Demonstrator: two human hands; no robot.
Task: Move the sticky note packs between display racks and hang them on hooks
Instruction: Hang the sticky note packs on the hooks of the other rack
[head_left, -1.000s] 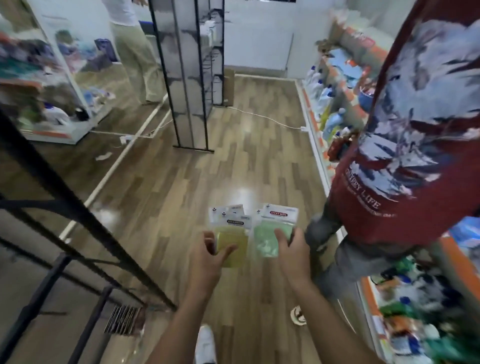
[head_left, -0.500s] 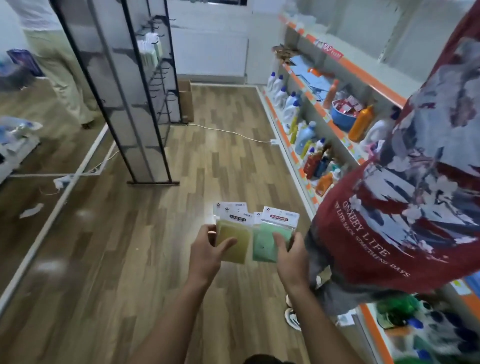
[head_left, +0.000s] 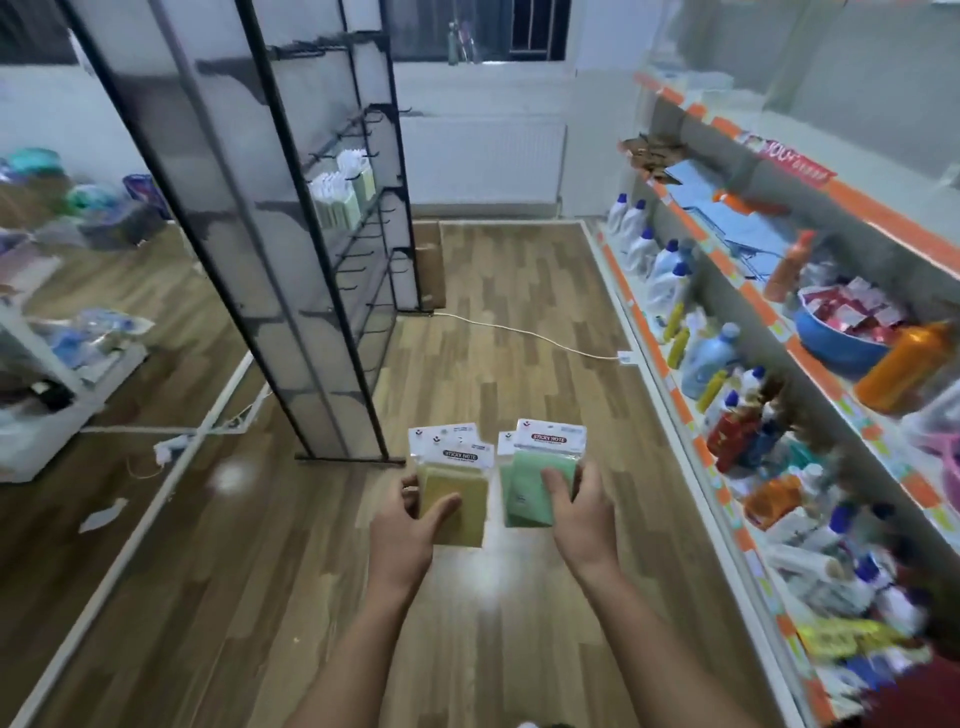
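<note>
Left hand (head_left: 402, 530) grips the yellow sticky note packs (head_left: 457, 499), right hand (head_left: 579, 512) grips the green sticky note packs (head_left: 535, 478), hook rack (head_left: 332, 249) far left.

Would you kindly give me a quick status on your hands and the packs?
Left hand grips yellow packs. Right hand grips green packs. Hook rack ahead-left, partly stocked. Floor between looks open.

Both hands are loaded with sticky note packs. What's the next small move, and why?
Probably carry them forward-left to the black hook rack. The left hand grips yellow packs, the right hand green packs, and many hooks there look bare.
</note>
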